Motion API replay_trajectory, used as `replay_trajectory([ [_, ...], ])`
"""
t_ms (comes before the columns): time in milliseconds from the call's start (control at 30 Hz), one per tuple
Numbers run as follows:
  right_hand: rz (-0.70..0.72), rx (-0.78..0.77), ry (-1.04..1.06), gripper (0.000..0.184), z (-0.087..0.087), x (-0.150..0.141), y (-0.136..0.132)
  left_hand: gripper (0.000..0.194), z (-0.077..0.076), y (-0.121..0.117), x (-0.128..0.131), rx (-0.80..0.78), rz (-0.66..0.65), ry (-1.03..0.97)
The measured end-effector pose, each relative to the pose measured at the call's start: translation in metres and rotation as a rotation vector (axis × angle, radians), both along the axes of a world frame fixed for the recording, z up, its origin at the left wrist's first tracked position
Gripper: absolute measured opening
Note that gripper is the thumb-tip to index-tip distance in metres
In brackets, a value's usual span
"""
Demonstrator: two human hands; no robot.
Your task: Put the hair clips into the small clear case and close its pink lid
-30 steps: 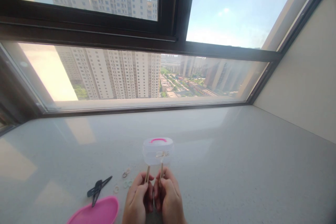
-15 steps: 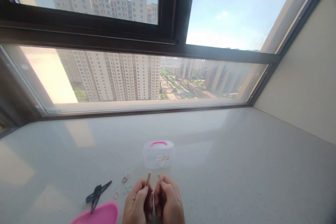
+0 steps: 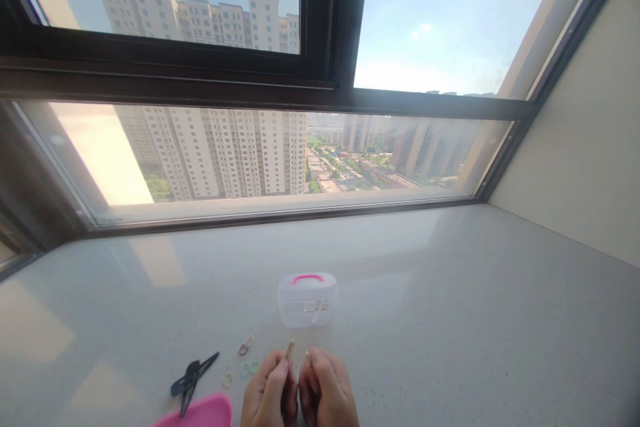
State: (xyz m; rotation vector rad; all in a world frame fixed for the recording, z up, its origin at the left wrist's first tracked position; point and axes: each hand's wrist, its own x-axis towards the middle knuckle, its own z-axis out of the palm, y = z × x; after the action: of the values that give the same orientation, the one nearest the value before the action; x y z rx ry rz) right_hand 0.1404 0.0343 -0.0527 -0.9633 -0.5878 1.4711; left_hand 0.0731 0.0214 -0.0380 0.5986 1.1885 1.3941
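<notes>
My left hand (image 3: 267, 390) is closed, with a slim gold-coloured hair clip (image 3: 289, 349) pinched between thumb and forefinger, its tip pointing up. Close beside it, my right hand (image 3: 330, 390) pinches a second slim gold-coloured clip (image 3: 308, 356), of which only a short end shows. Just beyond both hands stands a clear plastic box (image 3: 293, 315) with a pink handle (image 3: 307, 277). Its lid looks closed, and a few small gold pieces (image 3: 317, 306) show at its front. The undersides of both hands are hidden.
Left of my hands, black hair clips (image 3: 193, 377) lie crossed, touching the rim of a pink dish (image 3: 215, 407). Small hair ties in pale green (image 3: 249, 367), cream (image 3: 227, 380) and brown (image 3: 244, 349) lie between. A window frame (image 3: 280, 217) borders the white sill (image 3: 425, 320).
The view has shifted slightly, moving everything a little right and down. The clip in my right hand sits lower, with less of it showing. Both hands keep their pinch.
</notes>
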Motion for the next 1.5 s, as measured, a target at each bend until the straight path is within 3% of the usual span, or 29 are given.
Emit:
replay_trajectory([
  [400,0.127,0.175,-0.137,0.059,-0.001,-0.001,0.001,0.045,-0.001,-0.002,0.000,0.062,0.052,0.043],
  [700,0.099,0.144,-0.084,0.053,-0.009,0.000,0.005,0.050,0.000,-0.004,-0.001,0.073,0.025,0.163],
  [833,0.089,0.106,-0.033,0.051,-0.009,-0.001,0.004,0.048,0.001,-0.005,-0.001,0.086,0.018,0.122],
  [933,0.108,0.043,-0.014,0.043,-0.006,0.000,0.003,0.043,-0.001,-0.002,-0.001,0.065,0.041,0.028],
  [1067,0.186,0.079,-0.010,0.025,-0.005,0.004,0.004,0.028,-0.004,0.002,-0.002,0.076,0.014,-0.060],
  [1267,0.198,0.106,-0.046,0.019,-0.007,0.006,0.005,0.011,0.001,0.006,-0.008,0.142,0.063,-0.058],
  [1500,0.213,0.097,-0.075,0.013,0.008,0.008,0.003,0.016,0.008,0.004,-0.010,0.043,0.063,-0.111],
])
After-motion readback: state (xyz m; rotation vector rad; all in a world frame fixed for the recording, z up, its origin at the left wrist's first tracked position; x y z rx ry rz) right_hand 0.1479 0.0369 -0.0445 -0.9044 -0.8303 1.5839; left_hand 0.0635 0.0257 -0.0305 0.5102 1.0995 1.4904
